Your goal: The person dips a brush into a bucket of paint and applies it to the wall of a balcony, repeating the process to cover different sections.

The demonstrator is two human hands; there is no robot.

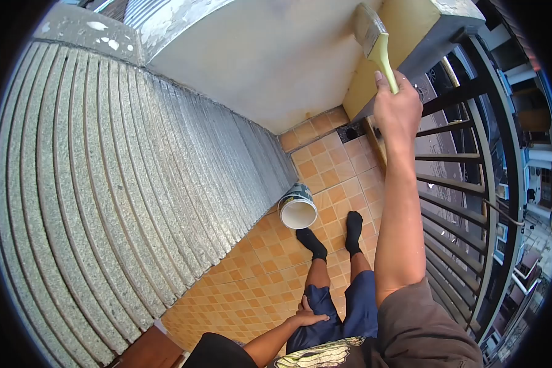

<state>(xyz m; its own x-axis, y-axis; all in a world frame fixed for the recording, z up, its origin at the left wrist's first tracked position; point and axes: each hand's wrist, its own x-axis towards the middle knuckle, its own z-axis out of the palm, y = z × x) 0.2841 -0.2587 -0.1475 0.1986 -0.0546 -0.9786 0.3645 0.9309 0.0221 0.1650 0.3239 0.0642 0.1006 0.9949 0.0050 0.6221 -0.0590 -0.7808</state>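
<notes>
My right hand (pixel 397 105) is raised and closed round the pale yellow-green handle of a wide paintbrush (pixel 382 54). The brush points up, its bristles against the cream wall (pixel 257 61) near the inner corner. Low in the view, my left hand (pixel 308 314) lies on the dark blue shorts at my thigh, fingers stretched out and holding nothing. A paint bucket (pixel 299 211) with a white inside and a dark label stands on the floor by my feet.
Orange patterned tiles (pixel 251 270) cover the floor. A ribbed grey stone wall (pixel 122 172) rises on the left. Dark metal railing (pixel 451 156) runs along the right, with a street and buildings far below. A yellowish pillar (pixel 411 24) meets the wall, and a dark drain (pixel 350 133) lies near its foot.
</notes>
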